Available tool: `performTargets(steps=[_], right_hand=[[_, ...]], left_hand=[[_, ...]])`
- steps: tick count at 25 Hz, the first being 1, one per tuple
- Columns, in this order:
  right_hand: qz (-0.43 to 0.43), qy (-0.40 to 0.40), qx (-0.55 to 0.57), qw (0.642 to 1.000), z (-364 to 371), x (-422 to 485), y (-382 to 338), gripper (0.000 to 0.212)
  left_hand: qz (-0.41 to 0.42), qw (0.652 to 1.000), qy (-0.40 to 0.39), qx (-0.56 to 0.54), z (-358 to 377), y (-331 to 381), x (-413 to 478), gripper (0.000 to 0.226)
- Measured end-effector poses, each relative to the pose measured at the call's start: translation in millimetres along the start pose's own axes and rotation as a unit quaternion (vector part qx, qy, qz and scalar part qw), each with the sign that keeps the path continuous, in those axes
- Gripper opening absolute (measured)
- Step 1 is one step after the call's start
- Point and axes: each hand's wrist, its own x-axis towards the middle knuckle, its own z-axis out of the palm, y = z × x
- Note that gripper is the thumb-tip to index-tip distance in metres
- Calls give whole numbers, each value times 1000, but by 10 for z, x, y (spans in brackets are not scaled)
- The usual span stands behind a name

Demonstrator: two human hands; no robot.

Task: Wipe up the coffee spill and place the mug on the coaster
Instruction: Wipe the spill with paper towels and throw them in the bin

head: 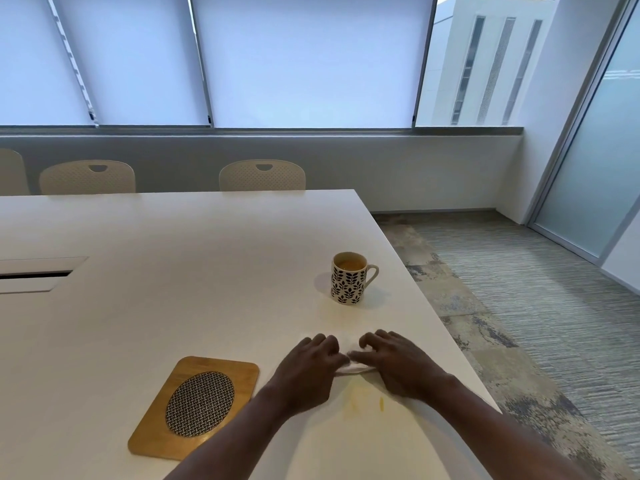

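A white mug with a dark leaf pattern stands upright on the white table, coffee inside, handle to the right. A wooden coaster with a woven oval centre lies near the front left. A yellowish coffee spill stains the table between my wrists. A white paper napkin lies flat under both hands. My left hand and my right hand press on it with curled fingers, thumbs pinching its near edge. The mug is beyond my fingertips.
The table's right edge runs close to the mug and my right hand, with carpet below. A cable hatch is set in the table at the left. Chairs stand along the far side.
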Motion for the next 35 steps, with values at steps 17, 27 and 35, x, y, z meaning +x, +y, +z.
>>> performTargets(steps=[17,27,35], right_hand=[[104,-189,206,954,-10,2,-159,56],[86,-203,229,948,-84,-331,-371,64],[61,-238,202,948,-184,-644,-458,66]], left_hand=[[-112,973,-104,-172,123,227,-62,53],[-151,955,-78,-242,8,480,-294,54],[-130,964,-114,-201,56,769,-304,67]])
